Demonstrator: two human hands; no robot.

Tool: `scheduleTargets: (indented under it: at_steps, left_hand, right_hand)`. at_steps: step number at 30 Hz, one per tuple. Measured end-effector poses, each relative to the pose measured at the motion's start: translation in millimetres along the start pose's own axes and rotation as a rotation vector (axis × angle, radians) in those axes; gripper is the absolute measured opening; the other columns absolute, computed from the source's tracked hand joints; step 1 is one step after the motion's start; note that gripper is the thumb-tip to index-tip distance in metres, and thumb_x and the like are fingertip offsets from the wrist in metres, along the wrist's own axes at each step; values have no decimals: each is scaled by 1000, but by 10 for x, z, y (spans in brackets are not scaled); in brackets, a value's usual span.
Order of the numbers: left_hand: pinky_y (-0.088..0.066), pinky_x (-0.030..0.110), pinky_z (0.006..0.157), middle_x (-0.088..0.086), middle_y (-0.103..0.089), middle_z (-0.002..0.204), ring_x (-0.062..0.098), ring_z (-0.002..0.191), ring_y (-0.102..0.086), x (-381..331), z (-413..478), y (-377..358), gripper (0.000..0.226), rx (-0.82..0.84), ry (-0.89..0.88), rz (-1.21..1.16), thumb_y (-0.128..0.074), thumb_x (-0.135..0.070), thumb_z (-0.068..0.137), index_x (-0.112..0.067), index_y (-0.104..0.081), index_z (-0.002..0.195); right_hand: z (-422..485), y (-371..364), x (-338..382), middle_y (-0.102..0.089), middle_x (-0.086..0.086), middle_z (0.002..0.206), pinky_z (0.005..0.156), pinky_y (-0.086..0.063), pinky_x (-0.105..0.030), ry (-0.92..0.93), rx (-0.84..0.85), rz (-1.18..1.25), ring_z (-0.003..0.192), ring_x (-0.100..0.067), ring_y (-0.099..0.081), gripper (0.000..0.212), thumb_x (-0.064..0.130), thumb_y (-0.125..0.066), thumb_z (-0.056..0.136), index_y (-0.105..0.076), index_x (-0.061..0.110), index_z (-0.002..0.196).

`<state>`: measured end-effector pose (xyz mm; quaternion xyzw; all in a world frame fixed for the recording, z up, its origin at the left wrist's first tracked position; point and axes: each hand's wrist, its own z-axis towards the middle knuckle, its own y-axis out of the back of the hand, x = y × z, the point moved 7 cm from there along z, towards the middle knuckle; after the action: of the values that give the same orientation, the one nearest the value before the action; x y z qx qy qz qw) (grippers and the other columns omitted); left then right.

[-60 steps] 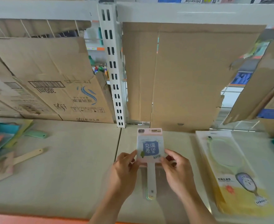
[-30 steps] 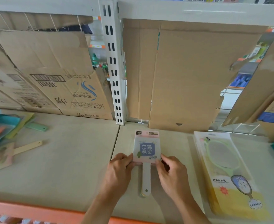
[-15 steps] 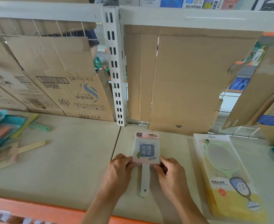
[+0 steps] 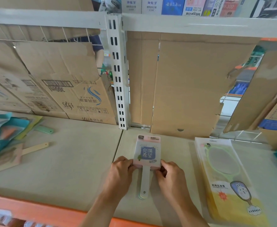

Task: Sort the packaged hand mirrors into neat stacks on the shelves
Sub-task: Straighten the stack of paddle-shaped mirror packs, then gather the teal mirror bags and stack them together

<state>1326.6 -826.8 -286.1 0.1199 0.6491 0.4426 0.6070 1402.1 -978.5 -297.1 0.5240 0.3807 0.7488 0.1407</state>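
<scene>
Going by the white slotted upright (image 4: 117, 76) as my reference. Way off to its left there's a messy heap of loose mirrors (image 4: 8, 154) on the shelf (image 4: 69, 161), not sorted yet by the look of it.

Just in front of the upright's foot and a touch right of it sits the square mirror pack (image 4: 147, 153). Its long axis runs front to back, with the header card towards the back cardboard and the handle pointing at the person. A green edge peeks out under the white handle, so I reckon there's at least 1 more underneath.

The left hand (image 4: 119, 174) pinches the pack's lower left corner and the right hand (image 4: 170, 177) pinches the lower right, fingers curled, wrists low over the shelf. Both are equally close, 1 per side, so squaring it up is probably just a small nudge.

Well to the upright's right lies the oval mirror pack (image 4: 222, 174), apart from the square one.
</scene>
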Motion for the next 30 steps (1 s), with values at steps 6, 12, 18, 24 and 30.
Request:
scheduleTargets:
  at_steps: [6, 12, 18, 24, 30]
  left_hand:
    - [-37, 10, 55, 0, -56, 84, 15, 73, -56, 11, 1, 26, 18, 42, 30, 53, -57, -20, 93, -22, -75, 95]
    - [-36, 10, 64, 6, -62, 100, 20, 91, -61, 105, -48, 264, 24, -43, 109, 105, -53, -9, 92, -10, -68, 110]
    - [-49, 32, 88, 5, -63, 113, 24, 106, -60, 270, -115, 643, 34, -183, 151, 170, -56, -15, 90, -11, -62, 124]
    - [-28, 36, 113, 7, -40, 149, 24, 137, -37, 512, -200, 955, 50, -169, 173, 348, -46, -34, 96, -22, -39, 144]
    - [-1, 42, 118, 1, -15, 159, 20, 147, -9, 902, -341, 1381, 61, -87, 252, 468, -15, -57, 95, -33, -12, 151]
  right_hand:
    - [-23, 17, -60, -59, 0, 73, 59, -39, -13, -95, 26, 24, 66, -13, -53, 11, 12, -61, 84, -69, 19, 87]
    - [19, 248, -49, -63, -7, 97, 73, -37, -20, -192, -91, 86, 84, -21, -57, 30, 6, -56, 88, -64, 6, 117]
    - [100, 312, 418, -61, -8, 111, 82, -35, -16, -26, -153, -35, 102, -26, -58, 37, 5, -57, 86, -60, 6, 123]
    - [72, -82, 885, -60, -13, 124, 102, -41, -40, 119, -99, -147, 120, -33, -53, 39, 14, -64, 84, -61, 4, 122]
    - [52, -653, 1367, -21, -9, 156, 117, -15, -43, 74, 168, -280, 145, -33, -12, 55, 40, -38, 98, -30, 17, 147]
